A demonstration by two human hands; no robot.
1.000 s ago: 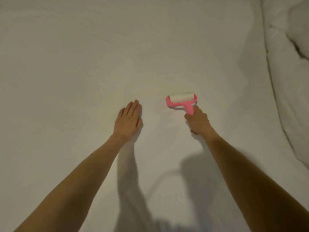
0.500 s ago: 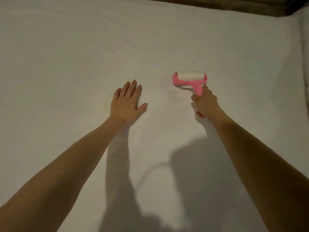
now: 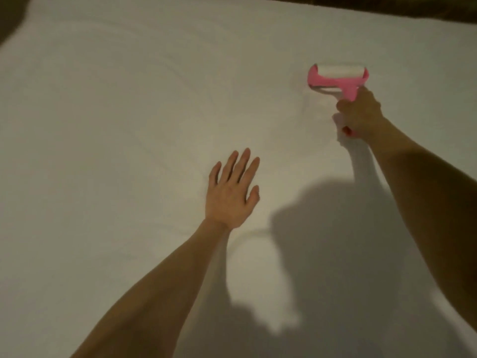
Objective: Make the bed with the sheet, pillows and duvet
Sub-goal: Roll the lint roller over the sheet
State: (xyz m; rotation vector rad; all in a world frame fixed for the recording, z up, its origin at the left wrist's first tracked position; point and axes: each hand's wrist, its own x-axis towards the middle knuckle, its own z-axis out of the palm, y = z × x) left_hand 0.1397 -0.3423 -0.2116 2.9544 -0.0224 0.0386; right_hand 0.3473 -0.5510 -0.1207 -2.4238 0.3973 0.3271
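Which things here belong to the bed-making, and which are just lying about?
In the job:
sheet
pink lint roller, gripped by right hand
left hand, flat on the sheet

Lying about:
only a dark strip beyond the bed's far edge

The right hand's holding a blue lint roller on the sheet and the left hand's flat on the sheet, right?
Only the colour is wrong: the head view shows a pink lint roller. The right hand grips it on the sheet, the left hand lies flat.

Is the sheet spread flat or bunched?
Spread flat: the sheet lies smooth across the view, only faint creases near the left hand.
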